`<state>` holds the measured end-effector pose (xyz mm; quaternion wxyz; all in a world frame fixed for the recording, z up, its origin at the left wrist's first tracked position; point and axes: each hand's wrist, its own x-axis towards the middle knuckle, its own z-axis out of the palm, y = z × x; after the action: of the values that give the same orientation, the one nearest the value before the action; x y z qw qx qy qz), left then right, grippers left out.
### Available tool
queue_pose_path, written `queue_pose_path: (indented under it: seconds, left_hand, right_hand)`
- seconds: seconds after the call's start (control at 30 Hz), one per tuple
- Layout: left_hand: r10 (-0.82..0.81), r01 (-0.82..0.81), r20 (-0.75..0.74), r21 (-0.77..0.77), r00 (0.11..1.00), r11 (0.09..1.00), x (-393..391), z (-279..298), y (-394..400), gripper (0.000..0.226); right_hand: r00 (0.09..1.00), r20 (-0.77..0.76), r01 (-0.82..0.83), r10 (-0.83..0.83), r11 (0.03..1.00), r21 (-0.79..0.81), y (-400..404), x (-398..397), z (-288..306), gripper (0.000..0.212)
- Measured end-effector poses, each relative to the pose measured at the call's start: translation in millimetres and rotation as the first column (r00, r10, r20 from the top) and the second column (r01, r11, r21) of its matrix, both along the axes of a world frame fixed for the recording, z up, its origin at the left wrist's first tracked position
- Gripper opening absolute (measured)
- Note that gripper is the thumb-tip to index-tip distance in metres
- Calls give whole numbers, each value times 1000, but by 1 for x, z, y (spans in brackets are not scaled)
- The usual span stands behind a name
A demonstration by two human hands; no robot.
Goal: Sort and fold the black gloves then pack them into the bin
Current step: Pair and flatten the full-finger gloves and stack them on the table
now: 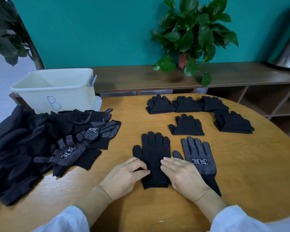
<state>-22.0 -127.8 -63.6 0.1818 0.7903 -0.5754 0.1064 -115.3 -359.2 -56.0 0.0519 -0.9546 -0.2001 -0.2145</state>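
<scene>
A plain black glove [155, 151] lies flat in front of me, fingers pointing away. My left hand [126, 175] lies on its left edge, thumb and forefinger pinching the cloth. My right hand [182, 175] rests flat on its right edge, fingers straight. Beside it to the right lies a dotted glove [199, 154], palm side up, partly under my right hand. A loose heap of unsorted black gloves [40, 144] covers the table's left side. Folded gloves [186, 125] lie farther back, with several more folded stacks [187, 104] behind. The pale bin [54, 88] marked B stands at the back left.
The round wooden table [249, 173] has bare room at the right and front. Behind it runs a low wooden shelf [141, 76] with a potted plant [191, 39] and a metal can [288, 54]. A teal wall stands behind.
</scene>
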Motion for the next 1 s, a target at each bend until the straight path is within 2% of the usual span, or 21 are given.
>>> queue_pose_path:
  seconds: [0.1, 0.17, 0.23, 0.33, 0.43, 0.47, 0.53, 0.77, 0.87, 0.93, 1.0]
  left_hand:
    - [33, -42, -100, -83, 994, 996, 3, 2, 2, 44]
    - [111, -140, -177, -158, 978, 978, 9, 7, -5, 47]
    - [224, -259, -201, -166, 954, 951, 19, 11, -21, 49]
    - [311, -319, -195, -10, 930, 948, 28, 11, -49, 49]
    - [366, -323, -125, 275, 922, 906, 29, 5, -61, 75]
    - [374, -330, -82, 324, 924, 886, 30, 4, -61, 80]
    - [381, -349, -14, 375, 924, 859, 34, 1, -59, 84]
    - [459, -418, -27, 366, 888, 831, 40, 1, -49, 87]
    - [519, -485, -69, 269, 852, 832, 36, 2, -35, 82]
    - [472, -441, -121, 212, 874, 872, 22, 6, -26, 76]
    - [371, -336, -141, 224, 918, 915, 1, 8, -21, 72]
  right_hand:
    - [999, 34, 39, -40, 999, 25, 2, 5, 9, 22]
    - [990, 52, 129, -132, 990, 54, 7, 14, 15, 25]
    - [967, 15, 254, -256, 964, 75, 13, 30, 15, 33]
    - [910, -171, 385, -379, 923, 2, 27, 54, 18, 53]
    - [827, -421, 385, -372, 921, -59, 30, 64, 12, 94]
    - [811, -451, 379, -373, 922, -80, 29, 66, 9, 107]
    - [789, -475, 386, -390, 916, -110, 25, 69, 4, 116]
    - [764, -470, 431, -442, 892, -139, 19, 73, 5, 115]
    - [782, -443, 440, -438, 892, -105, 21, 62, 14, 98]
    - [829, -413, 393, -378, 918, -54, 28, 49, 16, 84]
    - [862, -406, 325, -304, 946, -18, 39, 32, 14, 83]
